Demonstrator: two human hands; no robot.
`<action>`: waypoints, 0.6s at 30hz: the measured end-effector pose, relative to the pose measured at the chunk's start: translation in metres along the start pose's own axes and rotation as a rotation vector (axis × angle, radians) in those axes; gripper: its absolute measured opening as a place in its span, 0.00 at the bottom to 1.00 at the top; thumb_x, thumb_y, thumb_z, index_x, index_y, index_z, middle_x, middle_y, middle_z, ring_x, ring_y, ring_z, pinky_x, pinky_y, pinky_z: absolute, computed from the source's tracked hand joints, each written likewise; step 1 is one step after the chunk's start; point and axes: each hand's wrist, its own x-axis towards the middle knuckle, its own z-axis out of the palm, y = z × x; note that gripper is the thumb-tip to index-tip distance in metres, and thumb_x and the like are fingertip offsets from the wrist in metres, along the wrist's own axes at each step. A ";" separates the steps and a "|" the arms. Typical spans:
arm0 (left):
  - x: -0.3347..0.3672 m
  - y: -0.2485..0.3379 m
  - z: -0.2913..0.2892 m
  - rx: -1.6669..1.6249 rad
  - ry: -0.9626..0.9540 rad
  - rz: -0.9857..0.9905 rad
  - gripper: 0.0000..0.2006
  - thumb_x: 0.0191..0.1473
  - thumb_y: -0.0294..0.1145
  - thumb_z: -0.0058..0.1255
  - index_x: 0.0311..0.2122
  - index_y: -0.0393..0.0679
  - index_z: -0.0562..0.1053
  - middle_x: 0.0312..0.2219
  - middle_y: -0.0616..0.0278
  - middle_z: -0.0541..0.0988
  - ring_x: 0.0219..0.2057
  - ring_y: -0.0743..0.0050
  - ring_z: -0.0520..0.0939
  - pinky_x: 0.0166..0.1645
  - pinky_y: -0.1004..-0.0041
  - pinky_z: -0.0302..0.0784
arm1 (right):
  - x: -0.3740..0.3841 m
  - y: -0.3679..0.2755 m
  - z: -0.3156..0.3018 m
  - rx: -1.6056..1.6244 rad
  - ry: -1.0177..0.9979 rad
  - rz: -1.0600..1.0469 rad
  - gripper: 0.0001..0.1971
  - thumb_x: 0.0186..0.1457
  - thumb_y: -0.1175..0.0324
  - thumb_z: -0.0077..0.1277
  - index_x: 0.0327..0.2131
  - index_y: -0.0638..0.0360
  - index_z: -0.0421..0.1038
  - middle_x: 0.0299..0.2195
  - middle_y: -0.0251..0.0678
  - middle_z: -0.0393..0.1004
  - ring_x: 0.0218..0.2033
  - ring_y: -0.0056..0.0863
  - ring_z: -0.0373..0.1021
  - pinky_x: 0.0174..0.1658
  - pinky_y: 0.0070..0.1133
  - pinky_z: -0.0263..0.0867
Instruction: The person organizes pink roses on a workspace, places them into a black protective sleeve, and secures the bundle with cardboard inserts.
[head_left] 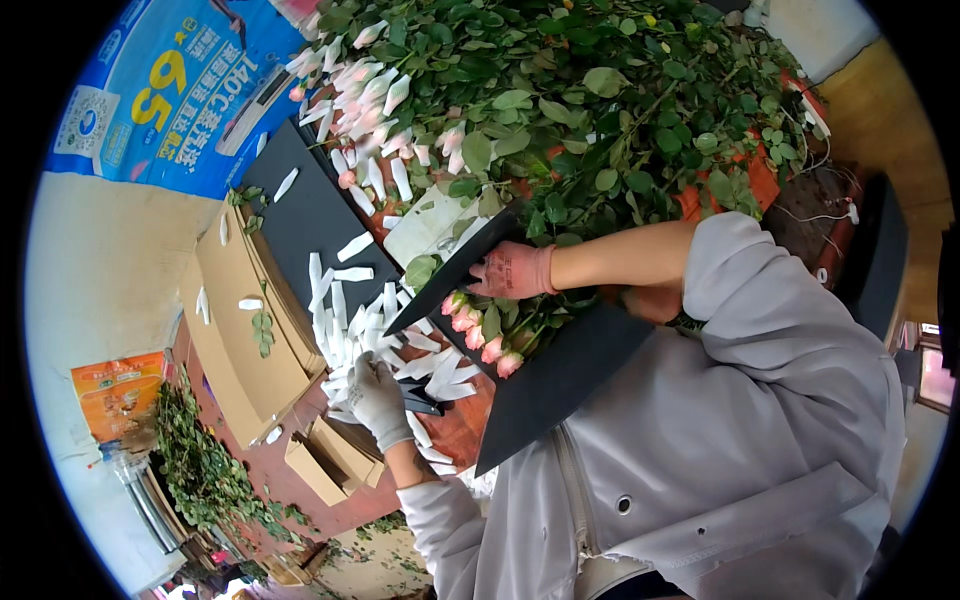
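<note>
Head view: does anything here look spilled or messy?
Yes. White paper sleeves lie scattered loose over the black sheet and the cardboard, not stacked. The left hand rests among them. The right hand holds black wrap around pink roses, which look tidy.

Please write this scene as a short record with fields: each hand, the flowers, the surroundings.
left hand: grey glove, resting among white paper strips
right hand: pink glove, gripping the edge of a black sheet
roses: pink buds, lying on black wrapping paper
behind: large pile of leafy stems
left side: flat cardboard boxes
</note>
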 end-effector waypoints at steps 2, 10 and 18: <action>-0.007 0.026 -0.024 0.043 0.029 0.104 0.14 0.49 0.31 0.49 0.43 0.43 0.74 0.33 0.51 0.77 0.34 0.51 0.78 0.40 0.60 0.71 | -0.001 0.001 -0.002 -0.028 0.009 -0.007 0.18 0.51 0.65 0.39 0.45 0.50 0.69 0.33 0.37 0.71 0.26 0.29 0.71 0.28 0.27 0.65; -0.046 0.089 0.025 -0.221 -0.294 0.434 0.16 0.53 0.34 0.43 0.48 0.51 0.73 0.49 0.63 0.74 0.39 0.60 0.80 0.41 0.65 0.76 | 0.018 -0.012 -0.028 -0.076 -0.115 -0.036 0.17 0.51 0.68 0.41 0.45 0.54 0.70 0.35 0.39 0.72 0.31 0.32 0.72 0.29 0.26 0.66; -0.065 0.081 0.042 -0.225 -0.381 0.391 0.18 0.51 0.35 0.44 0.49 0.55 0.72 0.53 0.65 0.71 0.38 0.62 0.80 0.39 0.64 0.76 | 0.002 -0.027 -0.075 -0.020 -0.004 -0.025 0.19 0.48 0.67 0.43 0.46 0.53 0.67 0.44 0.42 0.70 0.38 0.35 0.71 0.38 0.30 0.65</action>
